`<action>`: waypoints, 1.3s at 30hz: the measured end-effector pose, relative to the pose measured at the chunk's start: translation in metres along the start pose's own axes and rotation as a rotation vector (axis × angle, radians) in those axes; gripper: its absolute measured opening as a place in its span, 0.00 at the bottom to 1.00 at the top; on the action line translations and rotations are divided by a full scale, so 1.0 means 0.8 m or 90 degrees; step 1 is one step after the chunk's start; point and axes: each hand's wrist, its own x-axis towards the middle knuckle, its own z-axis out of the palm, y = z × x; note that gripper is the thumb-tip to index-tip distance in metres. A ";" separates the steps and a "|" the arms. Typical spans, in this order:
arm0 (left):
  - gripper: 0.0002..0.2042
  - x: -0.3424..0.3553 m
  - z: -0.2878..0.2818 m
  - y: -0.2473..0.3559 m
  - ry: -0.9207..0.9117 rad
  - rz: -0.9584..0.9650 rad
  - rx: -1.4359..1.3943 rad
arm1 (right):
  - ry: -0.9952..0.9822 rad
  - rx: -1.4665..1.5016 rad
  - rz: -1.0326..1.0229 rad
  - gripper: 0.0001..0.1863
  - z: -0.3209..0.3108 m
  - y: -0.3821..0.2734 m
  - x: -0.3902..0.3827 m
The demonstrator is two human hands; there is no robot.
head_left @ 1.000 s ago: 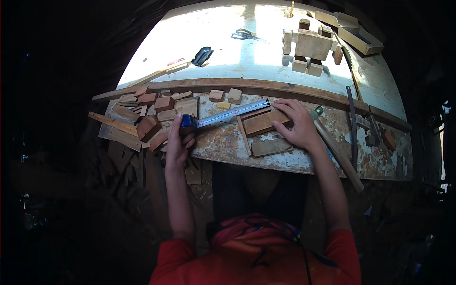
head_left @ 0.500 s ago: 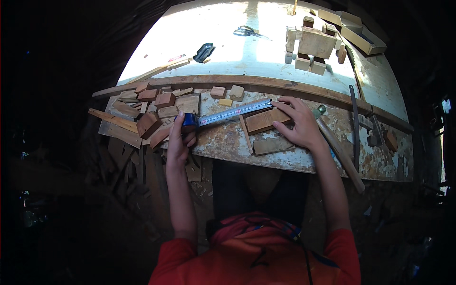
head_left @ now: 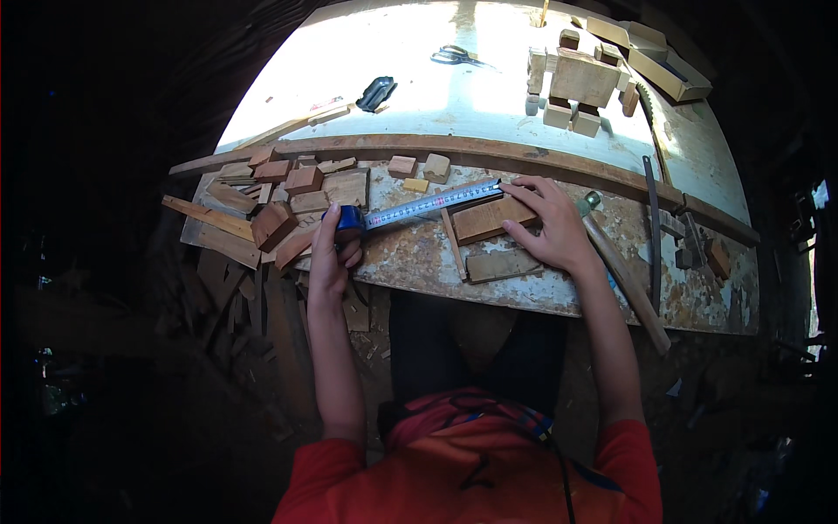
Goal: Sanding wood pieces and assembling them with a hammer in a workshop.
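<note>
My left hand point(head_left: 330, 262) is closed around the blue case of a tape measure point(head_left: 351, 220), thumb on top. Its pale blade point(head_left: 432, 204) stretches out to the right, over the paint-flecked bench, with its hooked end at the fingertips of my right hand point(head_left: 552, 223). That hand lies over the right end of a brown wooden block point(head_left: 485, 220), thumb on the block's upper face and fingers along its far side. A thin wood strip point(head_left: 453, 246) touches the block's left end. Nearer me lies a flat greyish wood piece point(head_left: 502, 265).
Cut wood blocks point(head_left: 304, 180) crowd the bench's left side. A long wooden bar point(head_left: 454, 149) crosses the bench. Beyond it are scissors point(head_left: 456, 56), a black tool point(head_left: 376, 93) and an assembly of wood blocks point(head_left: 582, 79). A hammer point(head_left: 624, 279) and a saw blade point(head_left: 652, 231) lie right.
Almost nothing differs. Both hands keep their hold, and the tape's blade stays stretched between them with only a very slight shift.
</note>
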 end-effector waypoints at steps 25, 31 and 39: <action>0.22 -0.004 0.001 -0.001 -0.005 0.007 -0.003 | 0.008 0.002 -0.007 0.30 0.002 0.000 0.000; 0.22 -0.005 0.002 -0.001 0.003 0.008 0.001 | 0.003 0.007 -0.007 0.31 -0.001 -0.002 -0.001; 0.21 -0.004 -0.003 -0.004 -0.001 0.013 -0.004 | -0.003 -0.002 -0.011 0.33 0.000 -0.003 0.001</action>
